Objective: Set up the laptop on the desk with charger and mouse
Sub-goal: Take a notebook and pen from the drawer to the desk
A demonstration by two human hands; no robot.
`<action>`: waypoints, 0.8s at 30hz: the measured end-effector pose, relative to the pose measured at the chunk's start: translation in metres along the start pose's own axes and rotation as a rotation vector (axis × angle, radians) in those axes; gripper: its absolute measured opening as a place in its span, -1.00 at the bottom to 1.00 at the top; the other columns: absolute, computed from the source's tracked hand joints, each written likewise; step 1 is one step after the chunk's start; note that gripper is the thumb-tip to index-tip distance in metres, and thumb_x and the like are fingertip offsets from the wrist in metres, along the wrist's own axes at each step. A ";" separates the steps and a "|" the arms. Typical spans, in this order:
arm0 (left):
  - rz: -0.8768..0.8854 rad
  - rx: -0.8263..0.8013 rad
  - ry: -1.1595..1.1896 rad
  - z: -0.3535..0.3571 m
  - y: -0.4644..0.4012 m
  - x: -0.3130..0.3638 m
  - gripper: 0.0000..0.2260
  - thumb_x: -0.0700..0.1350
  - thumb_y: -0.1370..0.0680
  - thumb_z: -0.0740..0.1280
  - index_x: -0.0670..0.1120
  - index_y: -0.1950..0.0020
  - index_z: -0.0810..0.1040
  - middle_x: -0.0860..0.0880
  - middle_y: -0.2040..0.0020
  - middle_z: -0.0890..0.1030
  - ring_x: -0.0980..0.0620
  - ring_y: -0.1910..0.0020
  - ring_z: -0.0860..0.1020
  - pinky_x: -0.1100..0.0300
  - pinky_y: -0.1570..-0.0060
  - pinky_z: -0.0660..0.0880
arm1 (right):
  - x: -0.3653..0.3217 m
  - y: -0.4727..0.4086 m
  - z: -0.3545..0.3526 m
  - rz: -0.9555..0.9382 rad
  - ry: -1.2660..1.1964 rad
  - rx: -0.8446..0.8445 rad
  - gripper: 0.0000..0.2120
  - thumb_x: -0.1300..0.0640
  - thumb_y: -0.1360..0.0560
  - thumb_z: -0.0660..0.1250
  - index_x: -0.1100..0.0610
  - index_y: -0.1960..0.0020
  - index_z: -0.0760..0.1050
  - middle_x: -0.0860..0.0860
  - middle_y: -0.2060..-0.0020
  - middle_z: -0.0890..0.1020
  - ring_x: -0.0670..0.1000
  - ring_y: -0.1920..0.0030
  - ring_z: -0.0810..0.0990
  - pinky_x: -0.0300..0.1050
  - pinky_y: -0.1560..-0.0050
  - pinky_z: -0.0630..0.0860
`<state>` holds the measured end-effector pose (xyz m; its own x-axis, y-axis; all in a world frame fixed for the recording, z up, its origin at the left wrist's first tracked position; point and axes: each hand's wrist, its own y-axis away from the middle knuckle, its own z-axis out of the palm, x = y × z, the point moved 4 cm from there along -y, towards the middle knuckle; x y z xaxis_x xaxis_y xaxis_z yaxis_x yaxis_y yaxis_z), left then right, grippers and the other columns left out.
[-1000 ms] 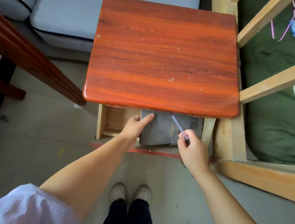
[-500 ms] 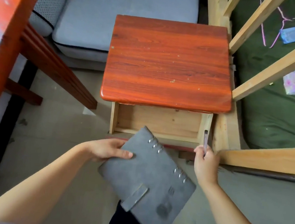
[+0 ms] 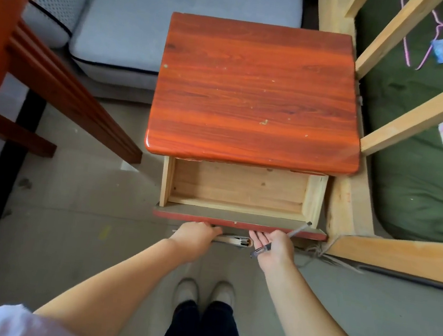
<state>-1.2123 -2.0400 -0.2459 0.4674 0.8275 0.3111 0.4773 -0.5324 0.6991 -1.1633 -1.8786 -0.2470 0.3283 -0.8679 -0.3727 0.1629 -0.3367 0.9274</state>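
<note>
No laptop, charger or mouse is in view. A small red wooden table (image 3: 256, 94) stands in front of me with its drawer (image 3: 239, 216) pulled out and empty. Just below the drawer front, my left hand (image 3: 196, 236) grips the left end of a grey notebook (image 3: 232, 240), which shows edge-on and is mostly hidden. My right hand (image 3: 275, 245) is at the notebook's right end, fingers stretched toward it, with a pen (image 3: 300, 229) held in it that points up over the drawer's right corner.
A larger red desk (image 3: 0, 18) stands at the left, a grey sofa (image 3: 177, 11) behind. A pale wooden bed frame (image 3: 398, 254) with a green mattress (image 3: 419, 190) closes the right side. My feet (image 3: 205, 290) are on the grey floor.
The grey notebook came out of the drawer in my left hand, flat toward me, and has since moved down under the drawer front, edge-on. The drawer now shows empty. The pen stays in my right hand.
</note>
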 end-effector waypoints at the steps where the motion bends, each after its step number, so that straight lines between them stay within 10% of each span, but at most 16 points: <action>1: 0.004 0.009 -0.025 0.000 0.000 0.000 -0.56 -0.27 -0.54 0.12 0.02 -0.40 0.31 -0.14 -0.29 0.46 -0.18 -0.23 0.47 -0.03 -0.14 0.47 | -0.002 0.003 0.000 -0.014 0.001 -0.001 -0.55 0.43 -0.52 -0.06 0.34 -0.40 0.18 0.33 -0.19 0.47 0.25 -0.24 0.49 0.13 -0.11 0.53; 12: 0.044 0.161 0.042 -0.083 -0.002 0.012 -0.51 -0.31 -0.51 0.11 0.02 -0.41 0.30 -0.17 -0.52 0.09 -0.13 -0.51 0.07 -0.09 -0.26 0.39 | -0.064 0.057 0.080 -0.055 -0.047 -0.046 -0.65 0.35 -0.59 -0.04 0.38 -0.35 0.24 0.29 -0.34 0.39 0.23 -0.31 0.43 0.17 -0.26 0.43; 17: 0.027 0.246 -0.050 -0.115 -0.030 0.001 -0.54 -0.27 -0.52 0.15 0.02 -0.40 0.32 -0.13 -0.36 0.34 -0.16 -0.34 0.30 -0.06 -0.23 0.40 | -0.075 0.049 0.115 -0.012 -0.230 -0.021 -0.55 0.41 -0.49 -0.15 0.27 -0.26 0.35 0.21 -0.21 0.46 0.16 -0.25 0.47 0.18 -0.25 0.42; 21: 0.004 0.150 -0.076 -0.098 -0.034 -0.004 -0.55 -0.29 -0.55 0.10 0.02 -0.41 0.31 -0.20 -0.52 0.12 -0.21 -0.50 0.07 -0.18 -0.44 0.14 | -0.062 0.047 0.112 0.015 -0.309 -0.037 -0.52 0.46 -0.46 -0.14 0.26 -0.24 0.37 0.19 -0.28 0.44 0.15 -0.29 0.44 0.16 -0.30 0.39; 24: -0.005 0.099 0.054 -0.093 -0.021 -0.005 -0.64 -0.26 -0.54 0.13 -0.01 -0.31 0.39 -0.21 -0.44 0.31 -0.22 -0.42 0.30 -0.06 -0.28 0.37 | -0.061 0.047 0.103 0.011 -0.265 -0.099 -0.48 0.45 -0.48 -0.16 0.24 -0.36 0.27 0.16 -0.39 0.36 0.13 -0.37 0.37 0.14 -0.36 0.32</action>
<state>-1.2937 -2.0162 -0.2029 0.4252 0.8373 0.3438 0.5520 -0.5409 0.6346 -1.2714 -1.8790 -0.1778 0.0775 -0.9410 -0.3295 0.2553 -0.3008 0.9189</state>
